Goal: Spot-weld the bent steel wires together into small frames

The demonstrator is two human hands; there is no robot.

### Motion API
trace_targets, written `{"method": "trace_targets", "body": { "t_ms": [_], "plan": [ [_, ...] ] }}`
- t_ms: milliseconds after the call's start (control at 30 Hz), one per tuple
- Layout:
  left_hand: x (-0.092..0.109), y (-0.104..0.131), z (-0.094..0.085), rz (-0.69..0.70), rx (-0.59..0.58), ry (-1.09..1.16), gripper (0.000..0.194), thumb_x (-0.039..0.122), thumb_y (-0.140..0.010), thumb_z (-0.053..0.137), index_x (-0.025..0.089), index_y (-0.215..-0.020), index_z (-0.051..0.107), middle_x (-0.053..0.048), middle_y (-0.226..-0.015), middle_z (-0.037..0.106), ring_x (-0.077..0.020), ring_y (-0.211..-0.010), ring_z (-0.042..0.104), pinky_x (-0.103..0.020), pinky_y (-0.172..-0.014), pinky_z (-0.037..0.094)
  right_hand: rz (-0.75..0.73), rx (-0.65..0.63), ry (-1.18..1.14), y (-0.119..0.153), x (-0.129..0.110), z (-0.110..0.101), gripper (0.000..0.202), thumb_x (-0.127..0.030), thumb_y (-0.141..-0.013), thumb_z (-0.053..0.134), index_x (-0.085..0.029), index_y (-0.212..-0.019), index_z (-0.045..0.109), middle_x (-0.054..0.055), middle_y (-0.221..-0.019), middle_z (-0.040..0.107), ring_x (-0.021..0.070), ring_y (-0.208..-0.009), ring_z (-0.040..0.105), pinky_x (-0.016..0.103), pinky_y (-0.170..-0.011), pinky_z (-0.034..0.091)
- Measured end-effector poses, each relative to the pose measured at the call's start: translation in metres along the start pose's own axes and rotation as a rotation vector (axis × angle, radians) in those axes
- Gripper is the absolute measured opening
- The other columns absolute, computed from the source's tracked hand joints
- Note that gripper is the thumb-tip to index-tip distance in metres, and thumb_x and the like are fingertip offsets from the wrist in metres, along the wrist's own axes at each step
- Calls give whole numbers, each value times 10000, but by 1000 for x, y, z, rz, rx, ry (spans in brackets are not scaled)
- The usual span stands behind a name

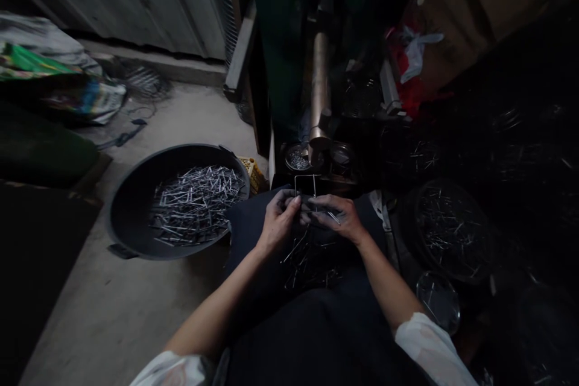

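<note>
My left hand [279, 220] and my right hand [341, 215] are close together above my lap. Between them stands a thin bent metal wire frame [315, 184], its top bar raised above my fingers. My left thumb and fingers pinch its left side, while my right fingers close on its right side. A few short metal rods [333, 217] also stick out from my right hand. Below, loose metal wire pieces [312, 259] lie on the dark cloth over my lap. Some fingertips are hard to make out in the dim light.
A large black basin [131, 193] of metal pins stands at my left, beside a yellow crate [254, 175]. Ahead is a dark green machine with a metal shaft [320, 84] and a small dish [298, 158] of bits. More wire pieces fill a dark container [447, 229] at right.
</note>
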State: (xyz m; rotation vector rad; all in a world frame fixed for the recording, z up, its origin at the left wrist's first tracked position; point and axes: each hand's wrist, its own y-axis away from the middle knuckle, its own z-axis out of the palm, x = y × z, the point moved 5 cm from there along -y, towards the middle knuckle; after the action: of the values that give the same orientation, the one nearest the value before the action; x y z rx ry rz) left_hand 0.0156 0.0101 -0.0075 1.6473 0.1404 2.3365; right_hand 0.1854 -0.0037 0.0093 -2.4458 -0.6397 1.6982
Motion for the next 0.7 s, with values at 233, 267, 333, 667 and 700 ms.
{"method": "trace_targets", "body": {
  "t_ms": [233, 267, 333, 667, 700],
  "plan": [
    [7, -7, 4, 37, -5, 26, 349, 451, -822, 746, 177, -947, 571, 22, -640, 662, -114, -487, 614, -212, -514, 504, -26, -32, 22, -14, -3, -4, 293, -289, -903, 712, -277, -1195, 717, 45, -1128, 758, 197, -1031, 725, 320, -932, 559],
    [8, -8, 4, 37, -7, 27, 351, 457, -825, 742, 177, -948, 569, 25, -621, 655, -114, -481, 610, -210, -511, 499, -34, -34, 27, -15, -4, -4, 301, -282, -902, 714, -279, -1203, 715, 45, -1133, 757, 197, -1033, 724, 318, -932, 556],
    [9, -8, 4, 38, -14, 22, 351, 465, -834, 731, 177, -950, 567, 26, -593, 647, -116, -479, 605, -206, -511, 492, -47, -28, 39, -16, -5, -5, 316, -273, -898, 721, -282, -1214, 711, 45, -1136, 755, 196, -1035, 722, 315, -927, 554],
    [6, -12, 5, 52, -35, 38, 354, 458, -847, 715, 167, -967, 553, 16, -575, 652, -115, -480, 598, -203, -522, 486, -37, -28, 43, -17, -3, -7, 308, -280, -896, 727, -280, -1204, 718, 49, -1146, 755, 204, -1048, 721, 333, -942, 557],
    [6, -13, 5, 56, -36, 43, 352, 456, -848, 716, 167, -963, 552, 17, -577, 650, -114, -478, 596, -204, -522, 486, -41, -27, 45, -18, -4, -7, 311, -279, -896, 727, -281, -1206, 718, 49, -1145, 756, 205, -1049, 720, 335, -944, 557]
  ]
}}
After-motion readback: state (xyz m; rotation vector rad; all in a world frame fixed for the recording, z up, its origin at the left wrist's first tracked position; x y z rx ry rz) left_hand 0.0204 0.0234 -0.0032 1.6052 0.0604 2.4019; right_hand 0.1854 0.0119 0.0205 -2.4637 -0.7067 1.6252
